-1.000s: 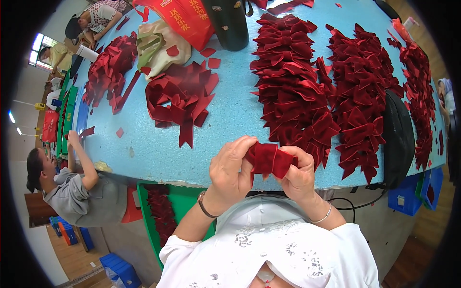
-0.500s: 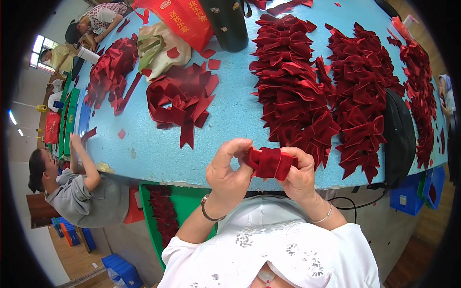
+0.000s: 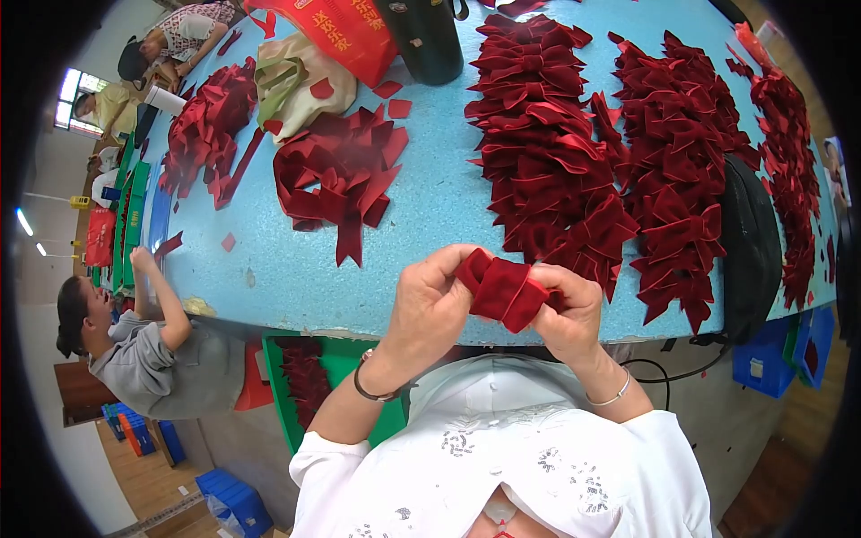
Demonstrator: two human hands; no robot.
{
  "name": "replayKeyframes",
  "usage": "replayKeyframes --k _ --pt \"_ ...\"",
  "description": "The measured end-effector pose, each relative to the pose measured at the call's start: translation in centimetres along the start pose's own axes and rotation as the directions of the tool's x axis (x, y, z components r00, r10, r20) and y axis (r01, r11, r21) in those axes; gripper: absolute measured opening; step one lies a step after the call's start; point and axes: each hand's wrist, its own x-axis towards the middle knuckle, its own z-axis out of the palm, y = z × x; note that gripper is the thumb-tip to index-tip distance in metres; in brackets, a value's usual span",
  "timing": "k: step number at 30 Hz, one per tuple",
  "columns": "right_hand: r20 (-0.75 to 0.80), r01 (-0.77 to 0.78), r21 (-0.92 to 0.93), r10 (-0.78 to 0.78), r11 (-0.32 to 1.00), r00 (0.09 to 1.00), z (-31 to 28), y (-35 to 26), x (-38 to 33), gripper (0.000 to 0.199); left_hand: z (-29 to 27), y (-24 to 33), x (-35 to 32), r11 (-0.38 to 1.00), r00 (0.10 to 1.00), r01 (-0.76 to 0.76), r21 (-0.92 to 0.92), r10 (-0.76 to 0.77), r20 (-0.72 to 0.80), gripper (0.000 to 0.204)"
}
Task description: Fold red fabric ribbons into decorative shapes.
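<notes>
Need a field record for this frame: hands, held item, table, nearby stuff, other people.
left hand: grips the left end of the folded red velvet strip
right hand: grips the strip's right end
height: strip held above the near edge of the blue table
finished bows: heaped in rows on the table, right of centre
cut ribbon pile: loose strips, left of centre
dark bag: on the table's right part
co-worker: seated at left, one arm up on the table
green tray: below the table edge, holding red pieces

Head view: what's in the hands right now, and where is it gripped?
A folded piece of dark red velvet ribbon, held over the near edge of the blue table. The left hand pinches its left end, the right hand its right end.
</notes>
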Motion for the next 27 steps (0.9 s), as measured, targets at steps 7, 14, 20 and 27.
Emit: replayKeyframes --k 7,14,20,27 --pt "-0.038 -0.083 0.074 0.086 0.994 0.996 0.2 0.1 -0.4 0.017 1.3 -2.6 0.2 0.923 0.926 -0.317 0.218 0.35 -0.138 0.019" --pt "-0.045 -0.113 0.098 0.118 0.989 0.992 0.3 0.0 -0.5 0.016 0.5 -2.6 0.2 0.989 0.979 -0.15 0.02 0.151 -0.14 0.019" --pt "-0.011 0.012 -0.035 -0.012 0.999 1.0 0.2 -0.4 -0.1 0.012 -0.5 -1.3 1.0 0.997 0.997 0.067 0.032 -0.067 0.027 0.025" --pt "0.003 0.023 -0.073 -0.023 0.997 1.0 0.2 -0.4 0.1 0.013 0.4 -1.4 0.7 0.987 0.992 0.112 -0.112 -0.118 -0.048 0.025"
